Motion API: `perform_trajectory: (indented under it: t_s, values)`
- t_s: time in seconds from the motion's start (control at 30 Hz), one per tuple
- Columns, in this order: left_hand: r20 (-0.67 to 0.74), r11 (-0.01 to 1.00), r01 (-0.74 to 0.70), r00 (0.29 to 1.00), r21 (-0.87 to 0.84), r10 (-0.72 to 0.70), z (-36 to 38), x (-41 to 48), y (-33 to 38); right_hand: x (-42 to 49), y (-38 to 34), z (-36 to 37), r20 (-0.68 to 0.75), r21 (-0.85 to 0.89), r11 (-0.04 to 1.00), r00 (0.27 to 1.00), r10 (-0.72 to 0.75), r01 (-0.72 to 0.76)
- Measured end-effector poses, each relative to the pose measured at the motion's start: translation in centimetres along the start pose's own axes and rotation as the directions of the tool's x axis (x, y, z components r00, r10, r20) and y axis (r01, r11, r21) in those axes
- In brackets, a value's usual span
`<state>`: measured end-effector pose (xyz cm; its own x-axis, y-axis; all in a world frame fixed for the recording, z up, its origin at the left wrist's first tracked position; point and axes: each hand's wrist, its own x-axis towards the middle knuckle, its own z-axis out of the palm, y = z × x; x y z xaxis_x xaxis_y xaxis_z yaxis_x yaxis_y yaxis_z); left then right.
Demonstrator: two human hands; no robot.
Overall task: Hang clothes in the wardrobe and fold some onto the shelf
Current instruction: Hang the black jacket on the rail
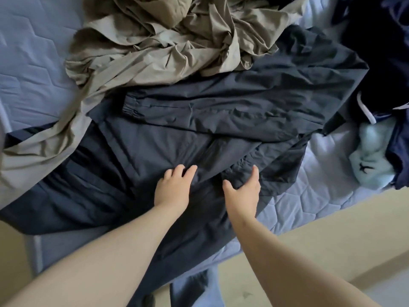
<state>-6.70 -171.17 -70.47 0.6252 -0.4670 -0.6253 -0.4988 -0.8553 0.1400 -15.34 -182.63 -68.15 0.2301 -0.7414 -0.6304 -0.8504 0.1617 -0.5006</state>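
A dark navy jacket (221, 111) lies spread across the blue quilted mattress (33, 63), one elastic-cuffed sleeve folded across its middle. My left hand (174, 187) rests on the jacket's lower part, its fingers bent into the fabric, which bunches just above them. My right hand (243, 189) lies beside it to the right, fingers and thumb spread around a fold of the jacket's mesh-lined edge.
A crumpled khaki garment (155, 41) is heaped behind the jacket and trails to the left. Dark clothes (380, 52) and a pale mint item (369, 156) lie at the right. The mattress edge and beige floor (332, 229) run along the lower right.
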Motion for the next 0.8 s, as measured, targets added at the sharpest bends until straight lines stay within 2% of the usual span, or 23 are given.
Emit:
perform_trajectory:
  t_s: [0.07, 0.13, 0.23, 0.4, 0.5, 0.6, 0.7, 0.73, 0.8]
  values:
    - [-0.035, 0.997, 0.006, 0.999, -0.072, -0.009, -0.5, 0.8, -1.1, 1.8, -0.6, -0.2, -0.020, 0.078, 0.997, 1.000, -0.005, 0.006]
    - [0.007, 0.990, -0.008, 1.000, -0.138, 0.009, -1.6, 1.5, -2.2, 3.2, -1.4, -0.5, -0.025, 0.115, 0.992, 0.998, 0.051, -0.048]
    - [0.031, 0.989, -0.006, 0.999, -0.151, 0.011, -3.2, 1.2, -3.3, 3.3, -2.8, -0.6, 0.028, 0.031, 0.997, 0.997, 0.076, -0.077]
    - [0.028, 0.991, 0.088, 0.996, -0.100, -0.085, -4.3, -3.1, -6.4, -0.7, -3.3, 0.2, 0.174, -0.099, 0.992, 0.980, 0.092, -0.075]
    - [0.126, 0.984, 0.177, 0.977, -0.037, -0.171, -4.1, -6.9, -9.6, -4.7, -2.2, 1.0, 0.350, -0.151, 0.985, 0.928, 0.129, -0.080]
    - [0.217, 0.957, 0.278, 0.932, 0.080, -0.289, -3.6, -10.8, -13.0, -9.3, -0.4, 2.8, 0.540, -0.211, 0.976, 0.827, 0.157, -0.048]
    - [0.271, 0.927, 0.343, 0.887, 0.153, -0.373, -3.7, -12.1, -14.3, -11.9, 1.2, 4.2, 0.616, -0.258, 0.966, 0.764, 0.191, -0.034]
    - [0.250, 0.928, 0.351, 0.894, 0.124, -0.371, -3.9, -12.0, -14.1, -12.1, 1.3, 4.2, 0.598, -0.233, 0.970, 0.777, 0.196, -0.066]
    - [0.134, 0.950, 0.312, 0.942, -0.024, -0.306, -4.5, -11.1, -12.9, -11.6, 1.2, 3.7, 0.462, -0.110, 0.979, 0.863, 0.204, -0.172]
